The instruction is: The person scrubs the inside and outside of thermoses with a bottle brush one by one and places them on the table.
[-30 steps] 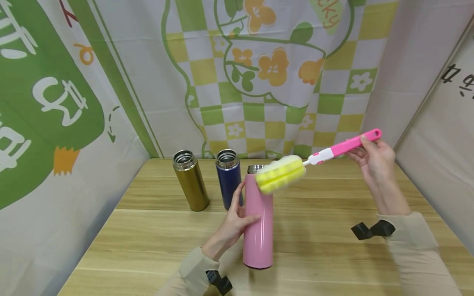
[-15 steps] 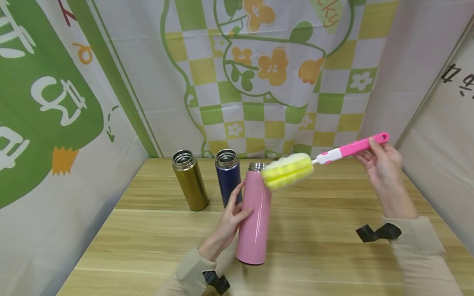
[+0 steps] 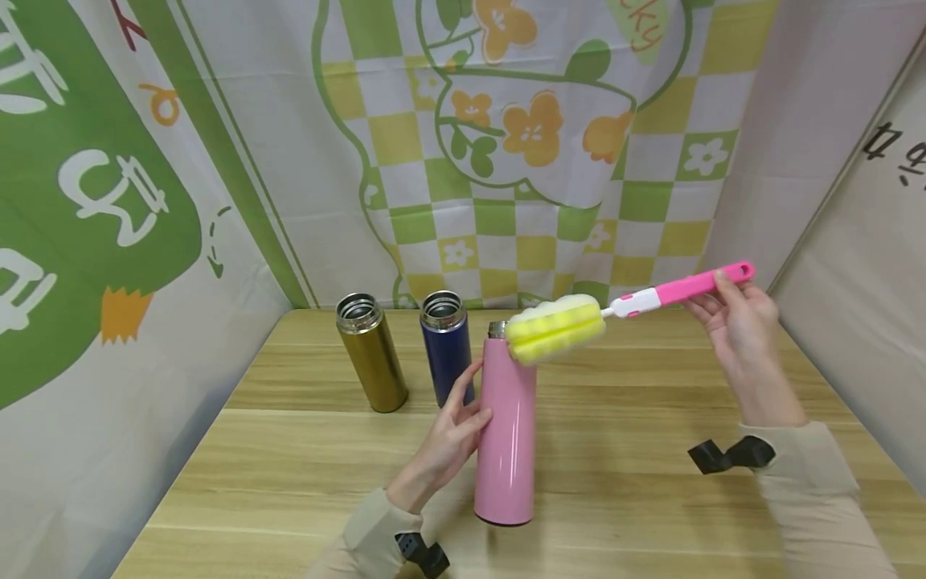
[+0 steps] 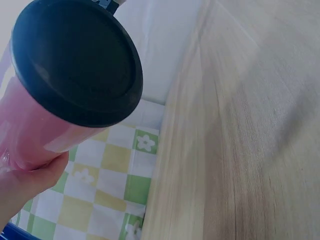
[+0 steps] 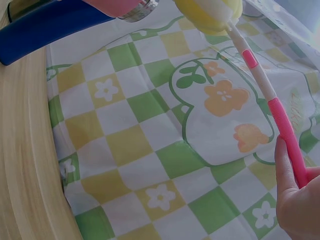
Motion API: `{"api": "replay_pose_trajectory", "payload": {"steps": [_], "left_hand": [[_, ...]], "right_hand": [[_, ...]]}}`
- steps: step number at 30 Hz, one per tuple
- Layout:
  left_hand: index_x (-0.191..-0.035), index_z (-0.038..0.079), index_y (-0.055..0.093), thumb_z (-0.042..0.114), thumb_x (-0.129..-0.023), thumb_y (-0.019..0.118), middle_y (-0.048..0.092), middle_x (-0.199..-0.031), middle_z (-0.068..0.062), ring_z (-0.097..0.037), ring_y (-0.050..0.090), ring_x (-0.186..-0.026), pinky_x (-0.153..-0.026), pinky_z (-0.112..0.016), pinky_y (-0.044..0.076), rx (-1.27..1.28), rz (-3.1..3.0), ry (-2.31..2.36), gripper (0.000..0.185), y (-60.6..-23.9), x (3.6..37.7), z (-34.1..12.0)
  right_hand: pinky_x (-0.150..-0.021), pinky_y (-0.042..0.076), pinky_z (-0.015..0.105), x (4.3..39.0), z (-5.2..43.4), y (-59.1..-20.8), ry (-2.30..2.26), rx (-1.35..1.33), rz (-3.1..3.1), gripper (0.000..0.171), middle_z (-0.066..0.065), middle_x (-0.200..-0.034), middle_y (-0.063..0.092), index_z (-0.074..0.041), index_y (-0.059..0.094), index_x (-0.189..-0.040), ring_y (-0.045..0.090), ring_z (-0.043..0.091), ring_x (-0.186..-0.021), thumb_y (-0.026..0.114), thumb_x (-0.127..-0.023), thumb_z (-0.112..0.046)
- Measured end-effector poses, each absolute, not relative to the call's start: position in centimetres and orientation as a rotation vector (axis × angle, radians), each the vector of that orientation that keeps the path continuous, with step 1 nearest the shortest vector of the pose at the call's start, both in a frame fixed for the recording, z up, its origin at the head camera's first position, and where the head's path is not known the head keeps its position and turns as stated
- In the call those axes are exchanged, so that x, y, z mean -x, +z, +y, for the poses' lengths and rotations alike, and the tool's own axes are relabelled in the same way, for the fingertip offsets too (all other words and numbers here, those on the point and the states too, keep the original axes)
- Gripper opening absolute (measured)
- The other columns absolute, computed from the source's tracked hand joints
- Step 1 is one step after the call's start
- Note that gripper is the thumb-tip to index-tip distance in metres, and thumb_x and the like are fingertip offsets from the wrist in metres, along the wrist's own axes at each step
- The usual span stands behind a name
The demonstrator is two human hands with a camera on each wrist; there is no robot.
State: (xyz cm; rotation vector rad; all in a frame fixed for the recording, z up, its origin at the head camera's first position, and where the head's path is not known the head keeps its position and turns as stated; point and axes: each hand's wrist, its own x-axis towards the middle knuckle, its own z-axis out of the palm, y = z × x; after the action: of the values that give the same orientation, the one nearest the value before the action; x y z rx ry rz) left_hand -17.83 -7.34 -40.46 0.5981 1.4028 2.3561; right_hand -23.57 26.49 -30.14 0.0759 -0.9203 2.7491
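My left hand (image 3: 443,445) grips a pink thermos bottle (image 3: 508,438) from its left side. The bottle is held above the table; its dark base (image 4: 77,62) shows from below in the left wrist view. My right hand (image 3: 748,334) holds a bottle brush by its pink handle (image 3: 694,286), thumb along the handle. The brush's yellow and white sponge head (image 3: 555,330) is outside the bottle, in front of its steel neck and upper side, hiding part of the mouth. Whether sponge and bottle touch, I cannot tell.
A gold bottle (image 3: 374,362) and a dark blue bottle (image 3: 444,342) stand upright and uncapped behind and left of the pink one. The wooden table (image 3: 289,474) ends at a printed checkered curtain (image 3: 535,209). Side curtains stand left and right.
The pink bottle shifts left with its neck coming into view, then back right. My right hand carries the brush right, then slightly back left. The gold and blue bottles stay put.
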Motion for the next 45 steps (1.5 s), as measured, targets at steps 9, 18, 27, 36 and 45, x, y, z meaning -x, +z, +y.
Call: {"api": "replay_pose_trajectory", "payload": {"steps": [9,18,27,36,45], "left_hand": [[-0.142,0.026,0.003,0.006,-0.089,0.048,0.036,-0.128,-0.019,-0.019,0.047,-0.11,-0.089,-0.036,0.039,-0.567,1.412,2.352,0.072,-40.2,17.9,-7.0],[-0.141,0.029,0.003,0.007,-0.088,0.05,0.036,-0.126,-0.023,-0.021,0.051,-0.103,-0.086,-0.039,0.041,-0.509,1.394,2.422,0.074,-40.0,18.4,-6.6],[-0.141,0.031,0.004,0.001,-0.088,0.046,0.029,-0.131,-0.028,-0.022,0.047,-0.108,-0.088,-0.036,0.04,-0.492,1.404,2.444,0.073,-39.6,18.6,-6.6],[-0.14,0.03,0.003,-0.001,-0.088,0.044,0.029,-0.131,-0.026,-0.023,0.048,-0.108,-0.089,-0.037,0.04,-0.522,1.379,2.464,0.074,-39.5,18.7,-6.6],[-0.14,0.03,0.003,0.003,-0.088,0.048,0.027,-0.133,-0.024,-0.022,0.047,-0.109,-0.09,-0.037,0.039,-0.512,1.396,2.444,0.074,-39.6,18.6,-6.5]], "right_hand": [[-0.072,0.05,0.035,23.3,26.2,-31.1,2.77,-0.077,-0.991,0.014,0.018,-0.082,0.06,0.004,0.047,-0.093,0.063,0.027,-0.07,0.057,-0.083,0.0],[-0.07,0.051,0.032,22.3,26.0,-32.9,2.783,-0.103,-1.162,0.01,0.016,-0.079,0.062,0.002,0.052,-0.093,0.063,0.024,-0.069,0.055,-0.084,-0.001],[-0.07,0.051,0.03,20.9,25.4,-34.9,2.811,-0.142,-1.305,0.009,0.014,-0.08,0.062,0.0,0.051,-0.095,0.063,0.022,-0.068,0.052,-0.086,0.0],[-0.07,0.051,0.027,20.1,25.3,-36.7,2.808,-0.219,-1.488,0.009,0.013,-0.082,0.064,-0.001,0.048,-0.098,0.064,0.021,-0.072,0.048,-0.089,-0.003],[-0.071,0.05,0.028,20.4,25.1,-36.8,2.807,-0.26,-1.485,0.009,0.014,-0.083,0.064,-0.001,0.05,-0.098,0.065,0.021,-0.073,0.047,-0.089,-0.001]]}}
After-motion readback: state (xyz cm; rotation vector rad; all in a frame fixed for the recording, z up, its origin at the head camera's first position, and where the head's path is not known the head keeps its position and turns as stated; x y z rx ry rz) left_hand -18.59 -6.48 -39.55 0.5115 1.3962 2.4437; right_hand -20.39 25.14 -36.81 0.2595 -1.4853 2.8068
